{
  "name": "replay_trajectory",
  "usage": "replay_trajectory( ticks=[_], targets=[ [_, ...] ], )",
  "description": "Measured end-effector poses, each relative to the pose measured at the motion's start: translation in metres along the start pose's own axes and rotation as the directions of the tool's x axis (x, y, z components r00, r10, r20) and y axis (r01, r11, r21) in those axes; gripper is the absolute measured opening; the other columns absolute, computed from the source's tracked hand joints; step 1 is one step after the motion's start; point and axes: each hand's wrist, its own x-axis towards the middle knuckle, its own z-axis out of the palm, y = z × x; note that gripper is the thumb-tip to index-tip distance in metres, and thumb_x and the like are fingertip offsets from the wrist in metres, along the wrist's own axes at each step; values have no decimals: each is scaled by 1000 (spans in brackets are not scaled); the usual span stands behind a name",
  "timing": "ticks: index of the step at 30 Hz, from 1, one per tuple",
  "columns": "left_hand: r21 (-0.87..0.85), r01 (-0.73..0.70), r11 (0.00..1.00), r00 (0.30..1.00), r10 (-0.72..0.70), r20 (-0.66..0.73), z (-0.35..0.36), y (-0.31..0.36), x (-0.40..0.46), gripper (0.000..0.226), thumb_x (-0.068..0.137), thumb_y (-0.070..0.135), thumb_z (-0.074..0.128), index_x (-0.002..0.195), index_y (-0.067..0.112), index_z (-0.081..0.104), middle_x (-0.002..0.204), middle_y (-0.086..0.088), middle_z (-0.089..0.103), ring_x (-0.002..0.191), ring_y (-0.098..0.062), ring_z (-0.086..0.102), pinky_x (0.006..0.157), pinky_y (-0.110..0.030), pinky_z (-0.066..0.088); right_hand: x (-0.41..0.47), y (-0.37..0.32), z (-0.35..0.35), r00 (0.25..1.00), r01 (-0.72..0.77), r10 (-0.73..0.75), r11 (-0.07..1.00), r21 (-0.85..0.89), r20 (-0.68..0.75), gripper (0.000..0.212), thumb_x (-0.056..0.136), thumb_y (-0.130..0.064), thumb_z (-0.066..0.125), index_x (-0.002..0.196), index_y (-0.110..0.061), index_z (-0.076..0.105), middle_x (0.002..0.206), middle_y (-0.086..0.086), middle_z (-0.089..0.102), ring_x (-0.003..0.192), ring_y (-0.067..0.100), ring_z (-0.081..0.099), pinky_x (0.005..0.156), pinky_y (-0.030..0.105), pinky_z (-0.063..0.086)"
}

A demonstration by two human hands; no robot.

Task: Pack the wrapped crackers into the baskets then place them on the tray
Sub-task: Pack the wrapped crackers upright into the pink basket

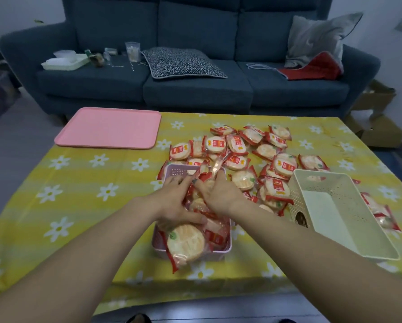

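While loose wrapped crackers (pixel 237 148) lie heaped on the table (pixel 90 183), left hand (pixel 174 201) and right hand (pixel 215 194) both grip packets inside the pink basket (pixel 218 250); cream basket (pixel 339 213) nearby, tray (pixel 109 127) apart

Glossy clear film wraps the crackers (pixel 235 145). The perforated baskets (pixel 344 215) and pink tray (pixel 109 128) look smooth, matt plastic. Soft cloth covers the surface (pixel 83 183).

- A low table (pixel 83 206) under a yellow cloth printed with white daisies.
- Pink tray (pixel 109 128) at the far left corner.
- Lilac basket (pixel 216 249) near the middle, packets inside.
- Loose wrapped crackers (pixel 253 157) heaped right of centre toward the far edge.
- Cream basket (pixel 342 213) toward the right edge, touching the heap.
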Motion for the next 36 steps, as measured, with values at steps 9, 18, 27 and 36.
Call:
replay_trajectory(
  ticks=[9, 18, 27, 36],
  targets=[
    [229, -20, 973, 998, 7, 56, 14, -2, -4, 109, 60, 90, 58, 148, 29, 40, 157, 7, 37, 156, -19, 5, 121, -57, -11, -15, 9, 11, 950, 176, -282, 839, -515, -133, 74, 97, -66, 24, 112, -9, 68, 114, 15, 61, 110, 31, 48, 95, 39, 39],
    [-351, 35, 936, 967, -121, -226, -6, -13, 6, 110, 58, 101, 39, 145, 34, 40, 152, 5, 44, 138, -19, 42, 115, -49, 35, 19, 49, -8, 867, 294, -174, 935, 198, -467, 24, 99, -41, 45, 110, -20, 51, 106, 2, 59, 93, 21, 56, 72, 37, 44],
    [-291, 120, 949, 919, -217, -329, 19, -18, 29, 26, 105, 30, 45, 104, 16, 66, 110, -5, 69, 111, -31, 60, 88, -39, 46, 46, 35, -9, 918, 322, -300, 945, 50, -258, 74, 84, -66, 54, 147, -29, 43, 139, 8, 53, 130, 27, 45, 107, 42, 40],
    [-24, 74, 997, 909, -77, -409, -10, -16, 29, 28, 102, 42, 40, 125, 29, 52, 124, 1, 65, 110, -29, 61, 84, -43, 51, 73, 17, -4, 888, 413, -363, 899, 142, -282, 34, 75, -12, 71, 107, -19, 67, 100, -6, 65, 95, 14, 59, 70, 21, 41]
  ],
)
